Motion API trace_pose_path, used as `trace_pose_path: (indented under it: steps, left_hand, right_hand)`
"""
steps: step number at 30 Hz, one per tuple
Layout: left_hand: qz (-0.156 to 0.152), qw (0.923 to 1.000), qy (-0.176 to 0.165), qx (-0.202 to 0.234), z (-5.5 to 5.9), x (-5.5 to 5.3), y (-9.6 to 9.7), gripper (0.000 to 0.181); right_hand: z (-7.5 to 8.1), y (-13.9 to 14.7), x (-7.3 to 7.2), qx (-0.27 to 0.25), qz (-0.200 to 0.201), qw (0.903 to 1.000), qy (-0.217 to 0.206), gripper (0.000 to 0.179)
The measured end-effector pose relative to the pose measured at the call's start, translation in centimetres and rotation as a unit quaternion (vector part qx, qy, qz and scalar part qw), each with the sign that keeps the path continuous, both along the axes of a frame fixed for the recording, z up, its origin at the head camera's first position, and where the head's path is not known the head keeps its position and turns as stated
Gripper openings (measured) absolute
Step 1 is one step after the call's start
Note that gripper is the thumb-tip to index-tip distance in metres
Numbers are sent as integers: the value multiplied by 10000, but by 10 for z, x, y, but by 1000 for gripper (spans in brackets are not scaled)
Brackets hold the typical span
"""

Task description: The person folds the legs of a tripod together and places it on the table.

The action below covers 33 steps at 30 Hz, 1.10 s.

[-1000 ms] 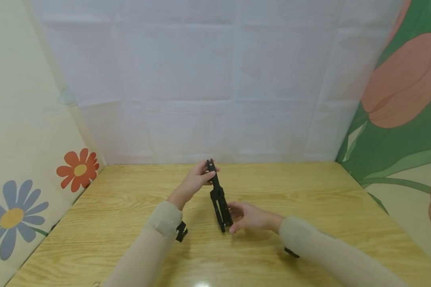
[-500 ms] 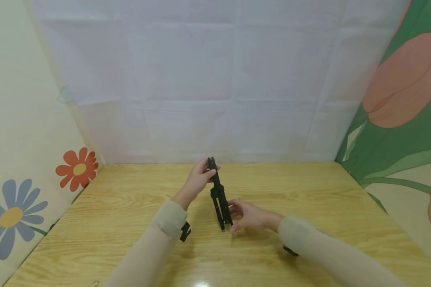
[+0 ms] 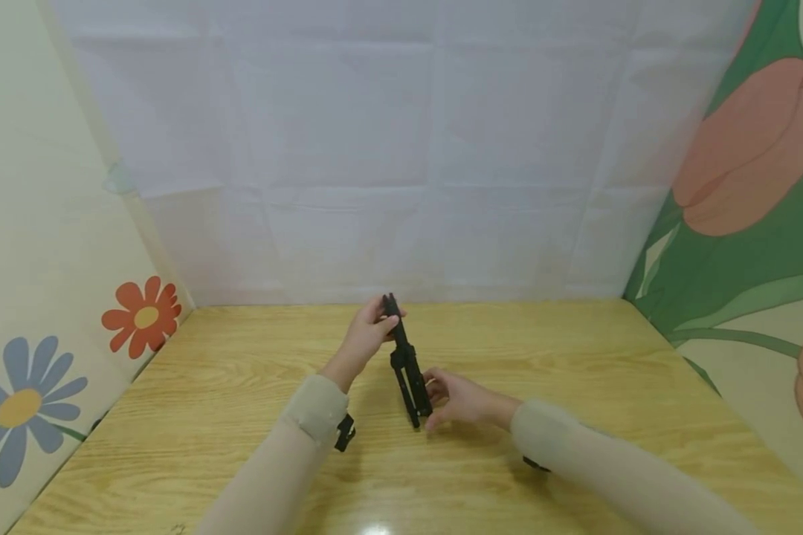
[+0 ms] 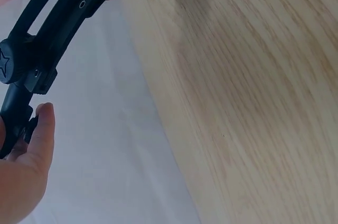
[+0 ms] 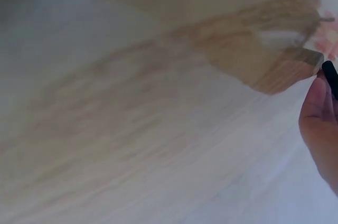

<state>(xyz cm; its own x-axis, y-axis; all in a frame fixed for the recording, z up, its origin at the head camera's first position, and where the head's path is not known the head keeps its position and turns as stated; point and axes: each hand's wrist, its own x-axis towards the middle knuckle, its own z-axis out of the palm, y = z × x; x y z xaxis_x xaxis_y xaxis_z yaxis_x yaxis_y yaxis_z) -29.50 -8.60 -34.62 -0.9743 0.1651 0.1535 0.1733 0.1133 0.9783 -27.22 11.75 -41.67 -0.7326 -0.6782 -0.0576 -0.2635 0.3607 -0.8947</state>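
Note:
A black mini tripod (image 3: 401,355) with its legs folded close together is held tilted over the table. My left hand (image 3: 364,336) grips its upper end between thumb and fingers. Down at the leg ends, my right hand (image 3: 465,401) holds a leg with curled fingers and thumb. In the left wrist view the tripod (image 4: 68,18) shows a round knob (image 4: 7,61) with a star mark, just beyond my left fingers. Only a dark leg tip (image 5: 330,76) appears by my right hand (image 5: 321,129) in the right wrist view.
The wood-grain table (image 3: 241,446) lies under both hands. A white cloth (image 3: 348,148) hangs behind it. Flower-printed panels (image 3: 40,223) stand along the sides. Black straps with small devices (image 3: 345,432) sit at the wrists.
Both hands keep their hold on the tripod. The tripod and both hands have shifted only very slightly, with the right hand drifting a little left.

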Motion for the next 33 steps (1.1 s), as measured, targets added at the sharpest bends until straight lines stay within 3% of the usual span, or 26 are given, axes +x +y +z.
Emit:
trace_pose_path:
  steps: [9, 14, 18, 27, 33]
  left_hand:
    - [99, 9997, -43, -199, 1, -1, -3, 39]
    - [288, 9975, -23, -638, 3, 1, -4, 37]
    - [344, 9968, -26, -723, 4, 1, -3, 44]
    - [400, 9976, 25, -561, 8, 6, 0, 45]
    - [169, 9991, 46, -379, 8, 6, -2, 50]
  right_hand:
    - [3, -2, 3, 36, 8, 9992, 409, 57]
    - [3, -2, 3, 394, -383, 9982, 251, 62]
    - [5, -3, 3, 623, -547, 9961, 291, 65]
    - [7, 1, 6, 440, -375, 9977, 352, 59]
    - [7, 12, 6, 306, -101, 9986, 410, 50]
